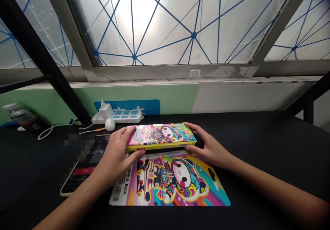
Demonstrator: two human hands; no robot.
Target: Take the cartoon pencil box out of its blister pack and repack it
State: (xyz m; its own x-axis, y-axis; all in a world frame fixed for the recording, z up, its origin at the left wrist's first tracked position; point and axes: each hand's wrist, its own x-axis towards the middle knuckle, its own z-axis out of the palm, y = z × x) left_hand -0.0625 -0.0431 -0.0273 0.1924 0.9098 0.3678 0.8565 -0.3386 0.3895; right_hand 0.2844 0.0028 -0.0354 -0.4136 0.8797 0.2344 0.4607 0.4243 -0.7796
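Note:
A colourful box [161,135] with a cartoon bear character and a yellow side is held at both ends. My left hand [120,157] grips its left end, thumb along the front edge and fingers on top. At the right end, my right hand [206,145] closes on the box with the thumb in front and the fingers behind. Just in front lies a flat, bright sheet [206,188] with a larger bear on a skateboard and the words "PENCIL BOX" and a barcode at its left side. Whether the box touches the table is hard to see.
A phone [79,175] showing a timer lies left, partly behind my left forearm. Further back are a white power strip [126,116] with a plug, a round white object [110,124], cables, and a bottle [24,118] on the black table [270,147]. Black frame bars stand at both sides.

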